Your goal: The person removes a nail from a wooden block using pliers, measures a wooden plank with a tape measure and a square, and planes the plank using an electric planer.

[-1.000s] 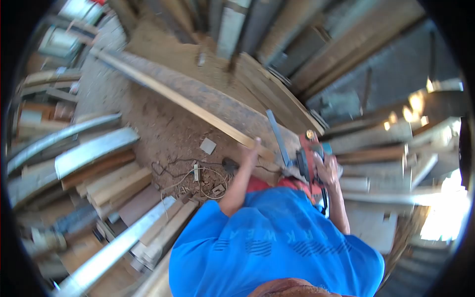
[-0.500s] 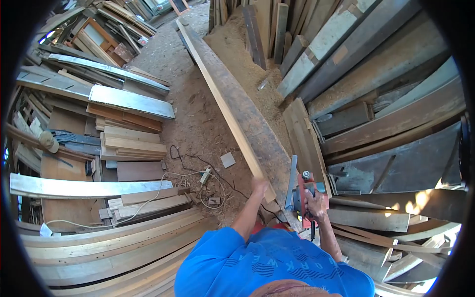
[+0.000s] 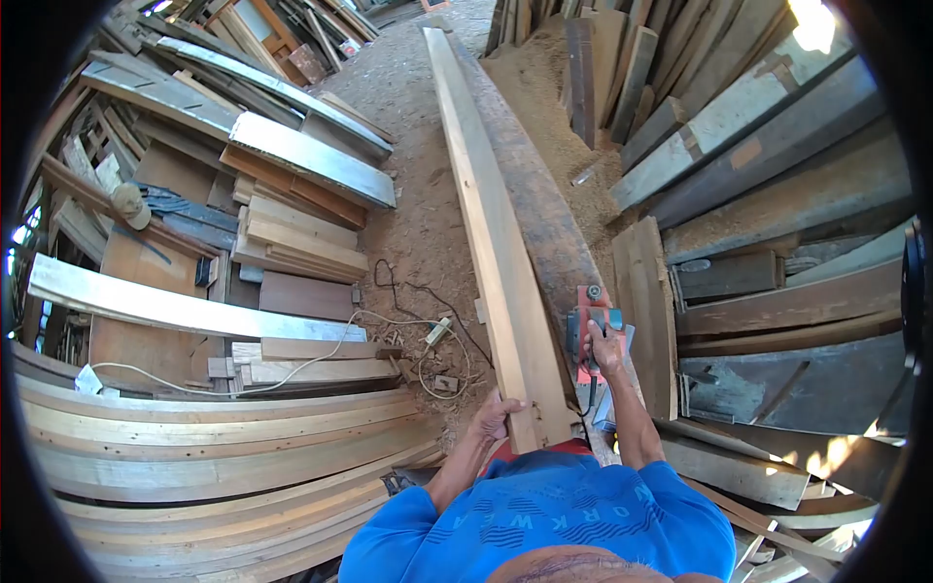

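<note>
A long pale wooden plank (image 3: 499, 233) runs away from my body, tilted so that two of its faces show. My left hand (image 3: 496, 412) grips its near end, thumb on top. The worn workbench board (image 3: 554, 214) lies under and to the right of the plank. On that board, right of the plank, sits a red and dark electric planer (image 3: 586, 330). My right hand (image 3: 604, 348) is closed round the planer's handle, and its cord trails back toward me. A flat bluish strip (image 3: 610, 394) lies beside the planer, partly hidden by my right arm.
Stacked boards (image 3: 301, 238) fill the left side, and long planks (image 3: 214, 418) lie at the lower left. More timber (image 3: 777, 185) leans along the right. A white extension cord (image 3: 292, 389) with a socket block (image 3: 438, 331) crosses the sawdust-covered floor (image 3: 413, 233).
The plank has been turned and lifted at its near end, now showing a wide face. My left hand shifted back toward me. The planer moved forward, down onto the bench.
</note>
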`<state>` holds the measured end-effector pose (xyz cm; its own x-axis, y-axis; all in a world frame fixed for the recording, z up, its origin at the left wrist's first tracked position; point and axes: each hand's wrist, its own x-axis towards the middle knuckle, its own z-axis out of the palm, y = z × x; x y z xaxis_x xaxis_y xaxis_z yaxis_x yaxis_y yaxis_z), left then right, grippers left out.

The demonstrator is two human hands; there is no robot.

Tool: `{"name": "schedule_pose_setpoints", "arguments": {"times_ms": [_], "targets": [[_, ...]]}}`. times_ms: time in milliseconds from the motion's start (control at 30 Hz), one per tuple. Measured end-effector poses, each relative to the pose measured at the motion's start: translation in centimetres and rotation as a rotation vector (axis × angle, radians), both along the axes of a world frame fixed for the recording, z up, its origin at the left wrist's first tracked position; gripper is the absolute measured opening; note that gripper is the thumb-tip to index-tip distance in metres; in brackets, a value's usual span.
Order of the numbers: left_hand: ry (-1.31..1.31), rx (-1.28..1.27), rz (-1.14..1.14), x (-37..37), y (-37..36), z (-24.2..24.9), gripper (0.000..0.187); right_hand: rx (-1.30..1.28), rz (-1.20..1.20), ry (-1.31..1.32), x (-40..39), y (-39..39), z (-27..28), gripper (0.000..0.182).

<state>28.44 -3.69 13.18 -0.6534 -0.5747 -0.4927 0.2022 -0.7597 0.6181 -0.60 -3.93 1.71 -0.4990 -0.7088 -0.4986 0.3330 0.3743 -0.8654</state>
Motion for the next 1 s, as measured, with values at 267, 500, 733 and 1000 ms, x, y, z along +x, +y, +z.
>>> {"name": "schedule_pose_setpoints", "arguments": {"times_ms": [267, 500, 733, 1000], "targets": [[0.103, -0.015, -0.043, -0.9, -0.4, 4.4, 0.083, 0.208, 0.195, 0.892, -0.4, 1.1, -4.6, 0.046], [0.276, -0.266, -0.052, -2.0, -1.7, 13.1, 0.076, -0.635, 0.376, -0.245, 4.9, 5.4, 20.2, 0.096], [0.848, -0.368, -0.092, -2.4, -6.1, 21.5, 0.065, -0.977, 0.384, -0.24, 9.5, 4.8, 36.9, 0.112], [1.068, -0.392, -0.07, -2.0, -9.0, 31.3, 0.063, -1.103, 0.251, -0.513, 12.1, 1.1, 44.8, 0.086]]}}
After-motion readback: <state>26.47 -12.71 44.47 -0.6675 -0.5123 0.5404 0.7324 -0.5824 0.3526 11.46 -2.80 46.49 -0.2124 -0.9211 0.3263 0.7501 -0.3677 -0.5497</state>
